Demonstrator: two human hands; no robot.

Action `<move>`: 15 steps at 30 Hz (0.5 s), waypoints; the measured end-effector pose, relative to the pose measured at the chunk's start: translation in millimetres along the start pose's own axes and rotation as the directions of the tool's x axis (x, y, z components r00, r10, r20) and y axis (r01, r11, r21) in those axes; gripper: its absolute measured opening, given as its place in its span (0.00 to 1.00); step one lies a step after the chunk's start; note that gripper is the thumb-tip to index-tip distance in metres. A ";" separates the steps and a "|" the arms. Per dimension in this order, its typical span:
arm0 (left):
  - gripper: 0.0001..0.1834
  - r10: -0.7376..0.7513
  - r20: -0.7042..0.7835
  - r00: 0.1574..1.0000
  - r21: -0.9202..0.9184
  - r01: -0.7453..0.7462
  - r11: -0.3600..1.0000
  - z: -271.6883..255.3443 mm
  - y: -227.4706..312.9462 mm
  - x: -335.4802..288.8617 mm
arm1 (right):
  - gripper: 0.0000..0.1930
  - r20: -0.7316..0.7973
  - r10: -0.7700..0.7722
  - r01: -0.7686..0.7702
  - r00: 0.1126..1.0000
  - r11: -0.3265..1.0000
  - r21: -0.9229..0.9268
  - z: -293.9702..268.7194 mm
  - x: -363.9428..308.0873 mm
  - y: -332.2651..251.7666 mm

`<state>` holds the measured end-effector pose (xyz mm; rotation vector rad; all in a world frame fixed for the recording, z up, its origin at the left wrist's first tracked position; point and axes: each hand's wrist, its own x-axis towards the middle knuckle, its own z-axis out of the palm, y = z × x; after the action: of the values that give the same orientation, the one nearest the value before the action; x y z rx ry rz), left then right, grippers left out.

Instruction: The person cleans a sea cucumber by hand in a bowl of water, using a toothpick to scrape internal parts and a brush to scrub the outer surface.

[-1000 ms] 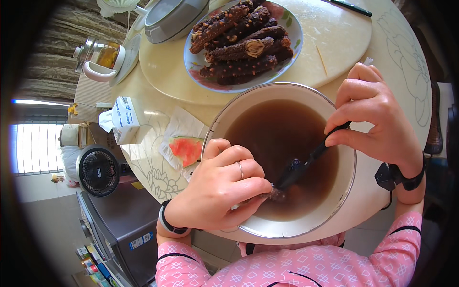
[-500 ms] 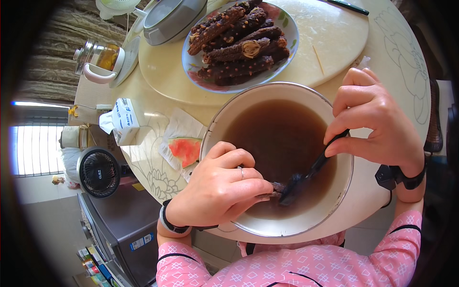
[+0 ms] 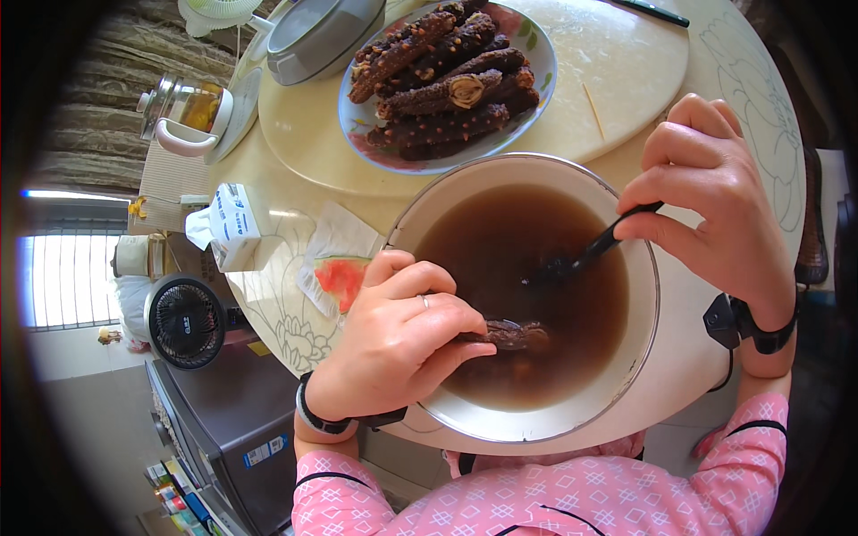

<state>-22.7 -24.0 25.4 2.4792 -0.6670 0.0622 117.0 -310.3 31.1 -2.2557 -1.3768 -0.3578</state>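
Observation:
In front of me a white enamel basin (image 3: 636, 357) holds murky brown water (image 3: 500, 237). My left hand (image 3: 393, 339) reaches over its left side, fingers closed round a dark brown, wet sea cucumber (image 3: 517, 336) lying partly in the water. A slim black brush (image 3: 601, 246) is pinched by its handle in my right hand (image 3: 702, 192), above the basin's right rim. Its head dips into the water, apart from the sea cucumber, and the bristles are hard to make out. Beyond the basin, several warty brown sea cucumbers (image 3: 438, 80) are piled on a flowered plate (image 3: 353, 134).
Left of the basin are a watermelon piece (image 3: 342, 282) on a tissue and a tissue pack (image 3: 234, 228). A glass teapot (image 3: 192, 112) and a grey lidded container (image 3: 313, 40) stand farther back. A toothpick (image 3: 593, 109) lies on the round board (image 3: 626, 54).
The brush head has come off the sea cucumber and moved away and up with my right hand. My left hand has shifted slightly left, and more of the sea cucumber shows.

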 end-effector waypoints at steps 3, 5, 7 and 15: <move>0.15 -0.003 0.013 1.000 0.040 0.002 0.999 -4.2 -4.1 0.4 | 0.14 -0.004 0.033 -0.033 0.999 0.996 0.086 -1.6 -1.2 1.9; 0.15 -0.032 0.004 0.999 0.000 0.032 0.999 -6.4 -6.8 0.3 | 0.14 -0.019 0.046 -0.041 0.999 0.975 0.218 1.9 0.6 -1.9; 0.15 -0.041 0.020 0.999 -0.013 0.041 0.999 -8.9 -6.5 0.9 | 0.14 -0.023 0.050 -0.040 0.998 0.946 0.320 12.0 2.4 -11.0; 0.14 -0.038 0.033 0.999 -0.047 0.039 0.998 -10.5 -8.2 0.8 | 0.14 0.018 -0.084 0.077 0.996 0.965 0.252 15.1 2.2 -14.1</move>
<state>-17.1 -12.9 30.1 2.4508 -0.6270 -0.0081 105.2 -295.3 22.8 -2.0103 -1.4437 -0.1663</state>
